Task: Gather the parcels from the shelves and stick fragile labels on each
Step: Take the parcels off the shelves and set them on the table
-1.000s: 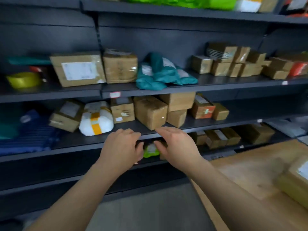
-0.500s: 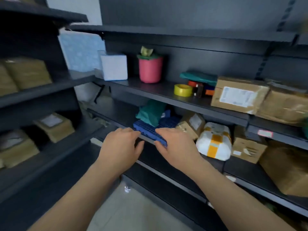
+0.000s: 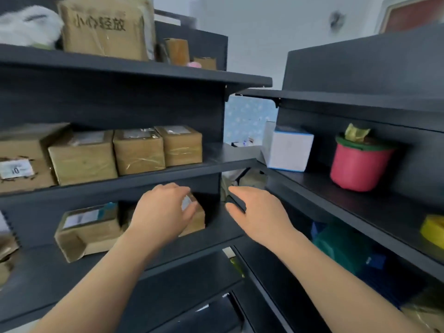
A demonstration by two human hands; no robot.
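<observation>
On the left rack's lower shelf [image 3: 223,233] lie two brown cardboard parcels. My left hand [image 3: 165,210] reaches over the right-hand one, a small parcel [image 3: 195,221] with a white label; its fingers are curled loosely against the front top and hide most of it. Whether they grip it is not visible. The larger parcel [image 3: 89,230] sits tilted to the left. My right hand [image 3: 254,210] hovers at the shelf's right end, fingers apart and holding nothing. Several taped parcels [image 3: 139,151] stand in a row on the shelf above.
A big box with printed characters [image 3: 103,30] sits on the top shelf. The right rack carries a white box [image 3: 289,150], a pink bucket [image 3: 358,164], a yellow tape roll [image 3: 433,230] and a green bag [image 3: 341,246] below. A narrow gap separates the racks.
My view has swung left from the right rack to the left one. Both hands, held out in front, now reach its lower shelf, the left one onto a small parcel.
</observation>
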